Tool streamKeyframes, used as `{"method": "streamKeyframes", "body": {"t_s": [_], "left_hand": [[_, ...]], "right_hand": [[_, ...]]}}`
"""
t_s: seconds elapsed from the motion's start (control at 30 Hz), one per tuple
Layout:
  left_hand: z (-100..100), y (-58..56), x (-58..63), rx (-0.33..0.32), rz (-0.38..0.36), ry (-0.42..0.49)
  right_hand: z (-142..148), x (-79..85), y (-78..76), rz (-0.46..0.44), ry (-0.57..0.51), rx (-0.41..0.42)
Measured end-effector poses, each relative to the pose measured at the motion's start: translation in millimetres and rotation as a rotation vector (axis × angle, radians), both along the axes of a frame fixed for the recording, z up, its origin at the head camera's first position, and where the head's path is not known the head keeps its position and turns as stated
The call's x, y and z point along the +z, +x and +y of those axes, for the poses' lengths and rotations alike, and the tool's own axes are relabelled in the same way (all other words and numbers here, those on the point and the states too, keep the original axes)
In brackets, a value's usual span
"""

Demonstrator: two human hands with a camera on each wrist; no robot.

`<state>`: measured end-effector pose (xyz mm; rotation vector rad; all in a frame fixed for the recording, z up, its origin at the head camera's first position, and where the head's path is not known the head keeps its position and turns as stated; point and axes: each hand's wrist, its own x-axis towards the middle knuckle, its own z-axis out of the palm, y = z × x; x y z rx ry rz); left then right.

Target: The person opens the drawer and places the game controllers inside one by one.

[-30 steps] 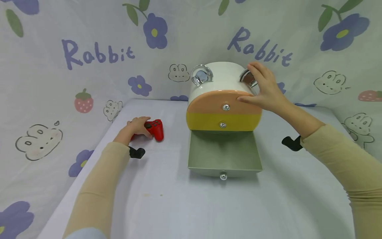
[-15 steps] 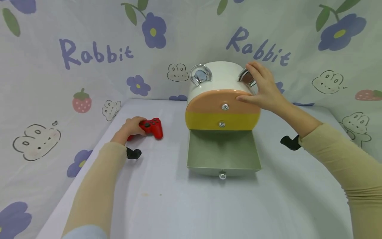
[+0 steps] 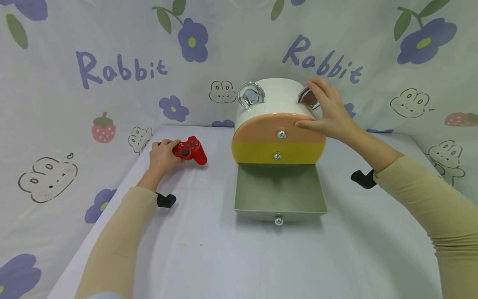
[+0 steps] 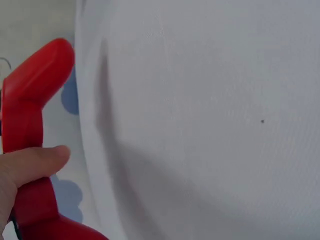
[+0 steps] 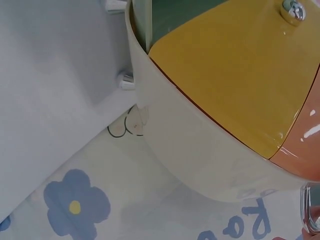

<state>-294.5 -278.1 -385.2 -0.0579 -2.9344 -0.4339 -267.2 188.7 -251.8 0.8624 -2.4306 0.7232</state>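
My left hand (image 3: 162, 158) grips the left part of a red game controller (image 3: 193, 150), whose right handle sticks out past the fingers. In the left wrist view the thumb (image 4: 37, 165) lies across the underside of the controller (image 4: 40, 85), and its shadow falls on the cloth apart from it. My right hand (image 3: 332, 111) holds the upper right of a rounded desktop drawer cabinet (image 3: 280, 93), thumb on the orange drawer front (image 3: 261, 128) and fingers over the chrome ear (image 3: 309, 98). The green bottom drawer (image 3: 278, 191) is pulled out, with nothing in it.
The yellow middle drawer (image 3: 257, 152) and the orange one are closed. Another chrome ear (image 3: 252, 95) stands on the cabinet's left. A white cloth (image 3: 209, 257) covers the table, and a rabbit-print curtain (image 3: 123, 33) hangs behind. Black wrist mounts (image 3: 363, 179) stick out from the sleeves.
My left hand has closed on the controller and raised it, moving it slightly away from me and tilting it. My right hand stays on the cabinet.
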Motion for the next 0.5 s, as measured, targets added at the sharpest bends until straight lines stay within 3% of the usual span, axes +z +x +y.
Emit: {"method": "streamKeyframes", "body": {"t_s": [0.2,0.5], "left_hand": [[10.8,9.4,7.4,-0.011,0.180,0.031],[22.1,28.2,15.5,-0.164,0.390,0.020]], "right_hand": [[0.4,-0.3,-0.2,-0.007,-0.001,-0.004],[0.0,0.2,-0.2,-0.009,-0.002,-0.006]]}}
